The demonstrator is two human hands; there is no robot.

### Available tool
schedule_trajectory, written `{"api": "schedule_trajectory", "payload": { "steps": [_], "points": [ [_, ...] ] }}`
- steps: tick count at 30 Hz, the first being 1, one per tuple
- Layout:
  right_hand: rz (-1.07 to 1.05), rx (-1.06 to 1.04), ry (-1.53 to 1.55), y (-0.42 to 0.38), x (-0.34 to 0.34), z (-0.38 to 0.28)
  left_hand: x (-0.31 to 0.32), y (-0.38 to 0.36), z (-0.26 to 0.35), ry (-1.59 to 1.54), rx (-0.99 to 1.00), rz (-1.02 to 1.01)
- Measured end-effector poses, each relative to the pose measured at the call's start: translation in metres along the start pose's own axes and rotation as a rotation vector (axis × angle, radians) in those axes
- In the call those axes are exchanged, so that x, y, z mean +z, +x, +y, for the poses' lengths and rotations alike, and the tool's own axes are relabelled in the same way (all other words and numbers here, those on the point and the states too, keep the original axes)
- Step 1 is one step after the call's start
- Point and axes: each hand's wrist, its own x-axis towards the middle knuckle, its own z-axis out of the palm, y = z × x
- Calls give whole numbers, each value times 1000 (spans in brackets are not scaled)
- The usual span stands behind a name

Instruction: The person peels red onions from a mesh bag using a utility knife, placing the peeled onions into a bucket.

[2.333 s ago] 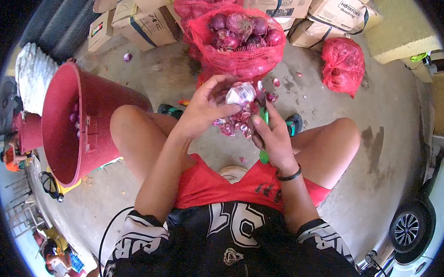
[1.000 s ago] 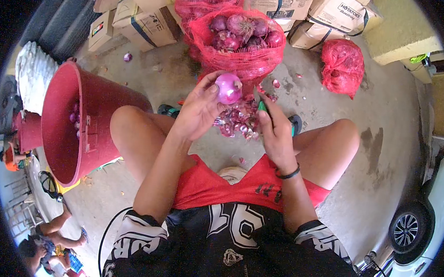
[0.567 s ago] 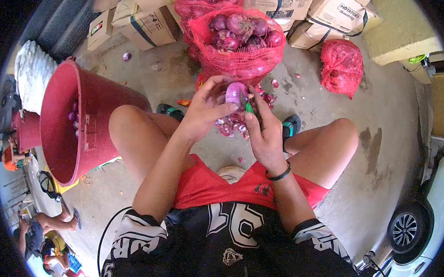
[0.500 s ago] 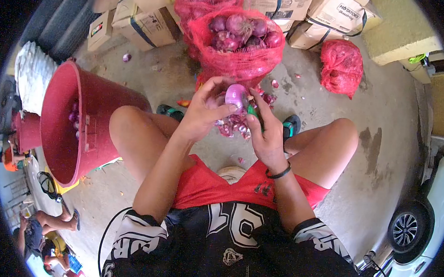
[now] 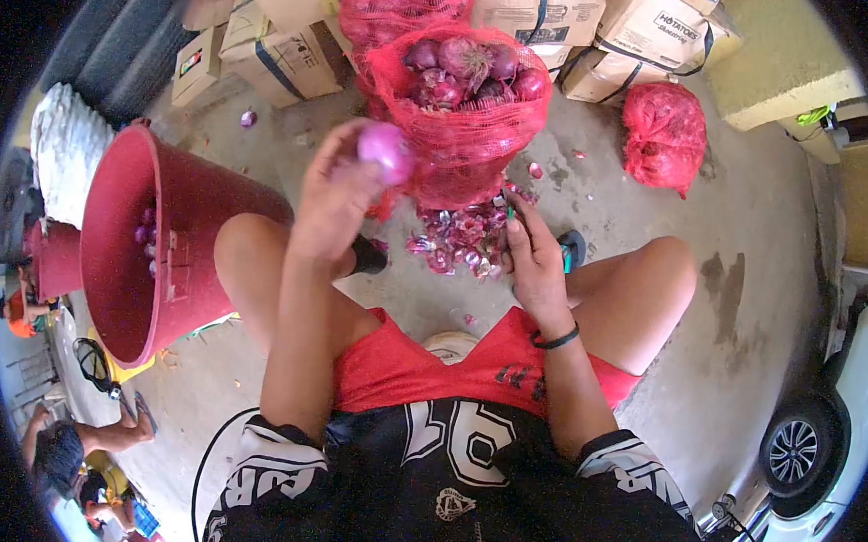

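My left hand [image 5: 333, 194] is closed around a smooth purple-red onion [image 5: 385, 154], raised to the left of the open mesh sack. My right hand [image 5: 536, 261] is closed above the floor near my knee, pinching a small green-handled knife [image 5: 510, 213]. Most of that knife is hidden by the fingers. Between my feet lies a pile of papery onion skins [image 5: 460, 235]. Just beyond it stands a red mesh sack [image 5: 459, 146] with unpeeled onions [image 5: 462, 64] showing at its top. To my left, a big red tub [image 5: 205, 193] leans toward me with several onions [image 5: 146, 231] inside.
Cardboard boxes [image 5: 288, 61] are stacked along the back. Another red mesh bag [image 5: 665, 136] lies at the right. A loose onion [image 5: 248, 119] is on the floor. A car wheel [image 5: 794, 451] stands at the far right; other people [image 5: 68, 449] are at the far left.
My left hand has carried the onion up and left, away from my right hand. My right hand has dropped slightly with the knife. The skin pile is now more exposed.
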Motion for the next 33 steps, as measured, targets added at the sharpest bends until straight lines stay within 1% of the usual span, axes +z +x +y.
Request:
{"api": "schedule_trajectory", "payload": {
  "steps": [1,3,4,5,6,7,8,10,11,13,16,17,18,19,22,25,28,31,33],
  "points": [
    [-16,42,21,1,0,1,-8,4,11,18,76,76],
    [-22,25,-22,2,2,1,-39,11,36,27,233,103],
    [-23,16,-43,2,2,1,-53,18,55,60,267,184],
    [-21,0,-66,3,2,2,-66,21,74,24,340,207],
    [-18,-15,-87,4,2,3,-80,22,89,-143,475,306],
    [-15,-31,-107,4,2,4,-90,27,110,-301,630,342],
    [-11,-42,-119,5,2,4,-103,31,121,-434,657,337],
    [-9,-64,-145,6,2,5,-102,35,137,-702,711,327],
    [-17,-69,-154,8,2,5,-100,46,131,-591,683,424],
    [-28,-74,-171,10,2,5,-75,66,100,-177,515,232],
    [-24,-93,-160,9,2,10,12,84,55,415,303,68],
    [-24,-83,-175,8,1,10,29,94,45,625,235,11],
    [-24,-73,-189,7,0,9,27,114,29,814,263,-68],
    [-27,-67,-196,6,-1,9,29,129,21,1159,390,-49],
    [-33,-51,-203,2,-4,7,15,180,-9,1589,301,39],
    [-27,-93,-225,3,-7,7,10,200,-19,1627,170,80],
    [-34,-62,-193,1,-7,3,3,212,-16,1527,46,-117],
    [-63,-81,-212,2,-4,3,-8,206,-21,1355,164,-60],
    [-27,-242,-275,4,-4,10,-18,199,-18,1086,199,-23]
  ]
}}
